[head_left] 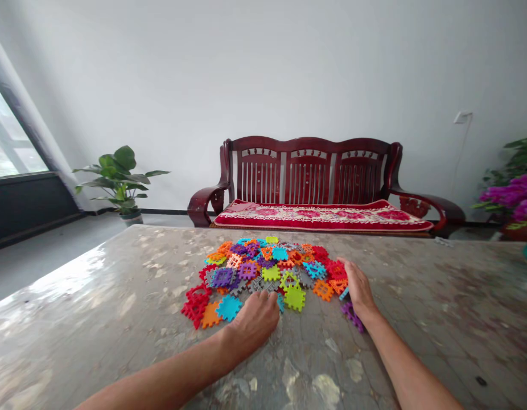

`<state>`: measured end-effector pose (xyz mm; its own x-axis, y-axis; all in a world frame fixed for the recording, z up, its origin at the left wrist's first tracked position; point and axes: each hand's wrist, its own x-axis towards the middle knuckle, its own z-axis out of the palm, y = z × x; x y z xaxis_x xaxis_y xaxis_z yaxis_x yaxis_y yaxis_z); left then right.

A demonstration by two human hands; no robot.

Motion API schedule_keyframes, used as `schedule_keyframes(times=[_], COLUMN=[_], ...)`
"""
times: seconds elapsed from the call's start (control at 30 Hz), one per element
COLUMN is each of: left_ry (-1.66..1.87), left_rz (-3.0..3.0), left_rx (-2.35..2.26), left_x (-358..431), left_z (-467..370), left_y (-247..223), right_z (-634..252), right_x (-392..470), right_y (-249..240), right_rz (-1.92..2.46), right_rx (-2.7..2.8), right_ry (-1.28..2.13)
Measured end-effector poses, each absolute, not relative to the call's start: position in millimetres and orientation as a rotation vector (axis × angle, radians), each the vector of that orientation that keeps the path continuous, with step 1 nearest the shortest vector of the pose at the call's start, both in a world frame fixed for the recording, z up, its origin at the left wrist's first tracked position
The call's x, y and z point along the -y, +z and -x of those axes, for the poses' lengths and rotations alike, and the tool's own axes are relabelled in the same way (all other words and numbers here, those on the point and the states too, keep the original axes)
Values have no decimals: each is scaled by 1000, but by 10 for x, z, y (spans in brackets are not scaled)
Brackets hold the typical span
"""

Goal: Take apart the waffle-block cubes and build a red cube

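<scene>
A loose pile of colourful plastic tiles with notched, interlocking edges [271, 273] lies on the table. My left hand [259, 316] is at the front of the pile, knuckles up, its fingers curled down over the tiles; what is under the fingertips is hidden. A blue tile [229, 307] and an orange tile [211, 315] lie left of it, and a lime green tile [295, 298] to its right. Along the pile's right edge stands my right hand [359, 287], on its side with fingers stretched out. Close to its palm are a thin blue edge and a purple tile [352, 315].
The tiles lie on a grey patterned table [131, 324]. Behind it stands a dark red wooden bench [308, 171] with a red patterned cushion [323, 216]. A potted plant [122, 179] is at the left, purple flowers [513, 196] at the right. A small dark object [481, 381] lies near the right front.
</scene>
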<state>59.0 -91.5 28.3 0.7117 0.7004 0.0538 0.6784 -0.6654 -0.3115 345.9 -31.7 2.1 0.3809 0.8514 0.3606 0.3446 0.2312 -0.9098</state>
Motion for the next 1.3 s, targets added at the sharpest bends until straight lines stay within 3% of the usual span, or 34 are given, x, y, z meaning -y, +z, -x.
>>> schedule_keyframes(times=[0.4,0.67,0.97,1.1,1.3], left_ry=[90,-419,-934,-757,-126], left_rz=[2606,2507,2376,2436,2620], left_rx=[1147,1722,2104,2061,1895], left_x=[921,767,403,573,961], left_z=[-502,-189,282,413,454], left_y=[333,799,792,789,730], right_z=[-3492,-3496,-3489,-3495,-3486], right_x=[347,364,368,363,368], right_y=[18,14,15,1,16], right_rz=[1336,1331,1336,1336,1338], right_rx=[1029,1030,1005,1008,1013], right_ry=[539,529,473,482,482])
